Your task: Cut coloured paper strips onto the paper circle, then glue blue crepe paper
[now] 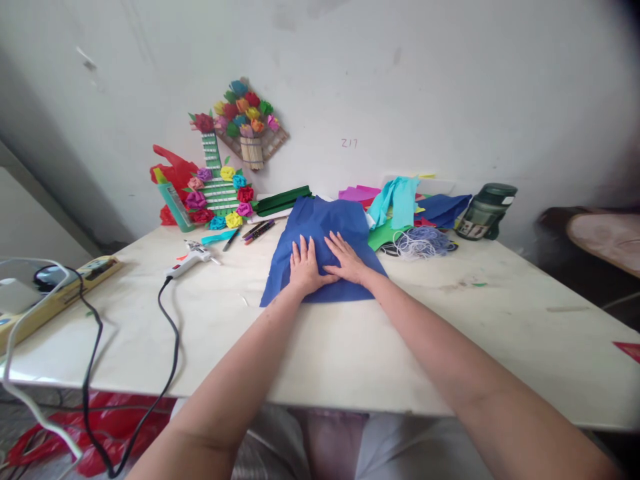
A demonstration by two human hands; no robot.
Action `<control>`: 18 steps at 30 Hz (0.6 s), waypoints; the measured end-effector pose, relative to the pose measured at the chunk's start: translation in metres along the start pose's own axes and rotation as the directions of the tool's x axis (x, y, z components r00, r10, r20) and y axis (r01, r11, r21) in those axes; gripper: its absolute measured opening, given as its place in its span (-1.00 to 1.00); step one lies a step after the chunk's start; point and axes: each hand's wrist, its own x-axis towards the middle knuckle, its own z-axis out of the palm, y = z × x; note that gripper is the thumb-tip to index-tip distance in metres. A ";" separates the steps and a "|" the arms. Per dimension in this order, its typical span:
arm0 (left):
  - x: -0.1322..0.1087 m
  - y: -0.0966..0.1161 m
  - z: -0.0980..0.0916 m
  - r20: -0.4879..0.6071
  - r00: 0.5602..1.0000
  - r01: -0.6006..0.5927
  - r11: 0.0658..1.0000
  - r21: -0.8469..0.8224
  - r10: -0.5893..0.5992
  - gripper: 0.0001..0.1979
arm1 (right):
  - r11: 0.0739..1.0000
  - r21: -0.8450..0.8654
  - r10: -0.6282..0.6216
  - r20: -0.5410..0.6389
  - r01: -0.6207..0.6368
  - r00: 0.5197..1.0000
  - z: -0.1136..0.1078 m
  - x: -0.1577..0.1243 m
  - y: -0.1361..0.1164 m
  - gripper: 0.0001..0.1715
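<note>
A large blue sheet (325, 220) lies on the white table, its far edge near the wall side. My left hand (305, 267) rests flat on it with the fingers apart and pointing away from me. Just to the right, my right hand (346, 261) also lies flat on the sheet, fingers spread and angled to the left. The thumbs of both hands come close together. Some creases show in the blue sheet around the hands.
Left on the table (220, 360) are a glue gun (190, 261) with its black cord, several pens (259, 231), a green bottle (175, 205), paper flowers (227, 173) and a power strip (90, 283). Coloured paper (395, 200), tangled string (423, 243) and a dark green bottle (486, 212) stand back right.
</note>
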 end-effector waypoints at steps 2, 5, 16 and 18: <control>0.003 -0.005 -0.006 0.083 0.996 -0.013 0.999 -0.042 0.016 0.08 | 1.000 0.002 -0.003 0.001 0.003 1.000 0.001 0.000 0.001 -0.09; 0.006 -0.016 -0.013 0.154 0.987 -0.034 0.992 -0.121 0.053 -0.04 | 1.000 0.004 -0.015 0.010 0.015 1.000 0.001 -0.001 0.003 -0.11; 0.007 -0.029 -0.015 0.141 0.979 -0.133 0.986 -0.103 0.147 -0.17 | 0.999 -0.014 -0.036 0.015 0.037 0.999 0.000 -0.003 0.004 0.05; 0.007 -0.031 -0.014 0.143 0.976 -0.153 0.984 -0.095 0.166 -0.17 | 0.999 -0.018 -0.035 0.013 0.036 0.999 0.001 -0.003 0.004 0.02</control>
